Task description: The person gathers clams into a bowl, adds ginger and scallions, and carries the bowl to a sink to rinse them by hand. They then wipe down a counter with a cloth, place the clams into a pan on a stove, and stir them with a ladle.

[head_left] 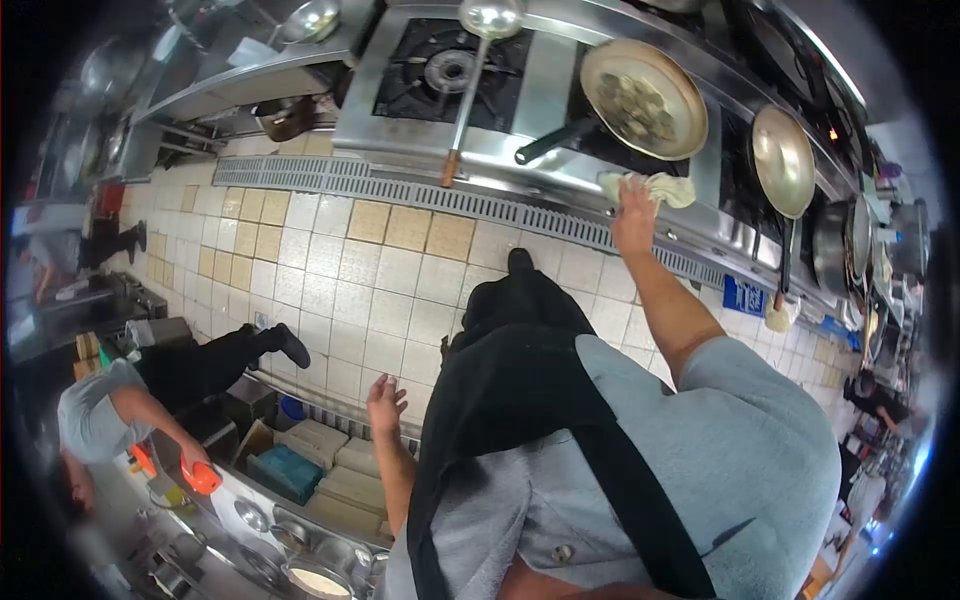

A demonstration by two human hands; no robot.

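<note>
On the front edge of the stove, my right hand [632, 212] has its fingers on a pale, crumpled cloth [668, 190]. Just beyond it, a large frying pan [690, 105] sits on the burner, holding brownish-grey pieces that look like clams [635, 108]; its black handle points to the front left. My left hand [386, 405] hangs low at my left side, fingers loosely curled and apart, with nothing in it. A long-handled ladle [468, 95] with a wooden grip lies across the stove, left of the pan.
Another pan [783, 160] rests farther right on the stove. A bare burner [450, 72] is at the left. Behind me, a co-worker [105, 405] holds an orange object [201, 478] over a counter with pots and containers. Floor tiles [340, 280] and a drain grate [420, 200] run between.
</note>
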